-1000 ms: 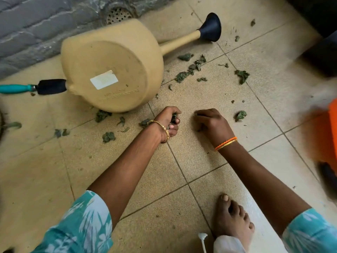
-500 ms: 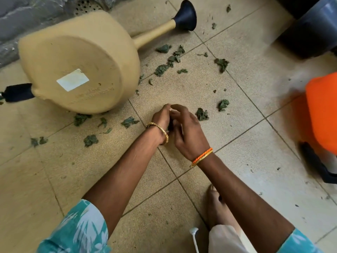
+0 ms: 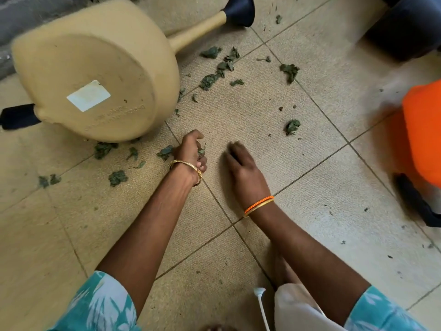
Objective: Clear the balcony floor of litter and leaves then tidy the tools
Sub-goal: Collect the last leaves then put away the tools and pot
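Dry green leaves (image 3: 220, 68) lie scattered over the beige floor tiles (image 3: 334, 177). My left hand (image 3: 191, 151) is curled round a small bunch of collected leaves (image 3: 201, 151) just above the floor. My right hand (image 3: 241, 167) is beside it, palm down, fingers blurred and low over the tile; nothing shows in its grasp. One leaf clump (image 3: 292, 126) lies to the right of my hands, others (image 3: 117, 177) to the left. A tan watering can (image 3: 95, 75) lies on its side behind my left hand, its spout with a black rose (image 3: 238, 10) pointing up and right.
An orange bucket (image 3: 422, 132) stands at the right edge, a dark pot (image 3: 405, 27) at the upper right. A black tool handle (image 3: 19, 117) sticks out left of the can. A grey wall runs along the upper left. My bare foot (image 3: 281, 266) is under my right arm.
My hands were together half a second ago; now the right hand has drawn apart to the right. The leaf clump that lay just right of my hands is gone from the floor.
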The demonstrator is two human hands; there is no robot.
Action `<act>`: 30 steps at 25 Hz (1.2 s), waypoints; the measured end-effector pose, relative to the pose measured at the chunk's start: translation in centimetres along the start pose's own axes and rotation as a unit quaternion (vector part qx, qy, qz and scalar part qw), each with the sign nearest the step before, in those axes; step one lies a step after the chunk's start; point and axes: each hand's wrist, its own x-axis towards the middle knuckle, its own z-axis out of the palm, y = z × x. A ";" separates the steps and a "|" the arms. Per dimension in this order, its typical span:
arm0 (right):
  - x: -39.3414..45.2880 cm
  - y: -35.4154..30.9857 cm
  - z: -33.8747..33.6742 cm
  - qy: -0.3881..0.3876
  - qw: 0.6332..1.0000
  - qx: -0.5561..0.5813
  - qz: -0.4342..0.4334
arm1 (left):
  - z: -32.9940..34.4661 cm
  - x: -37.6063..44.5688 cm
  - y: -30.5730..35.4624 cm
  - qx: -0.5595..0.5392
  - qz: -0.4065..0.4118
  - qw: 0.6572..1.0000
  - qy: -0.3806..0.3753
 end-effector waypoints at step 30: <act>1.8 8.7 -6.1 0.081 0.996 -0.041 0.003 | 5.8 -1.6 -0.5 0.038 -0.053 0.987 -0.149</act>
